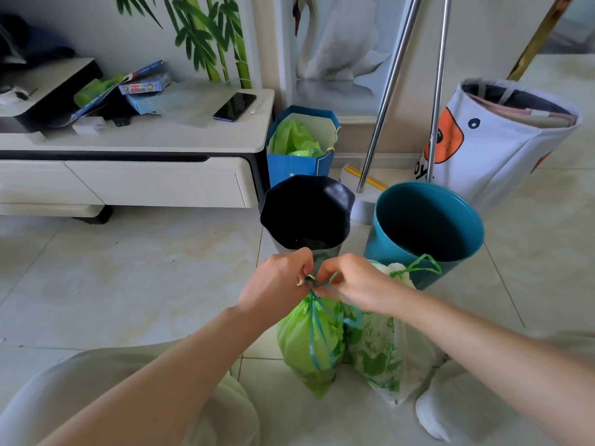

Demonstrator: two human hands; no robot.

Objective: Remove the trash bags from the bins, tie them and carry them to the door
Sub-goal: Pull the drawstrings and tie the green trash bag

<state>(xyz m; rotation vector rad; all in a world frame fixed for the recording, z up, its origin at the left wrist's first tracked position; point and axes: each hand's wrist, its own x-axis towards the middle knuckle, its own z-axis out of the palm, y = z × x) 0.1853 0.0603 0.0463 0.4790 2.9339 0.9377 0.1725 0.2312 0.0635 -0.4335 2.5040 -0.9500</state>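
A green trash bag [309, 342] stands on the floor in front of me, its neck gathered by a blue-green drawstring [317, 317]. My left hand [277, 284] and my right hand [354, 284] both pinch the drawstring at the bag's top, close together. Beside it on the right stands a second, clear bag with green leaf print [383, 352], its drawstring loop [421, 267] sticking up. Behind the bags stand a dark bin [306, 214] and a teal bin [425, 226], both without bags.
A blue paper bag [299, 146] with green plastic inside stands against a white TV cabinet [135, 169] on the left. Metal poles [386, 91] and a white fabric basket [502, 140] stand at the back right. Tiled floor spreads to the left.
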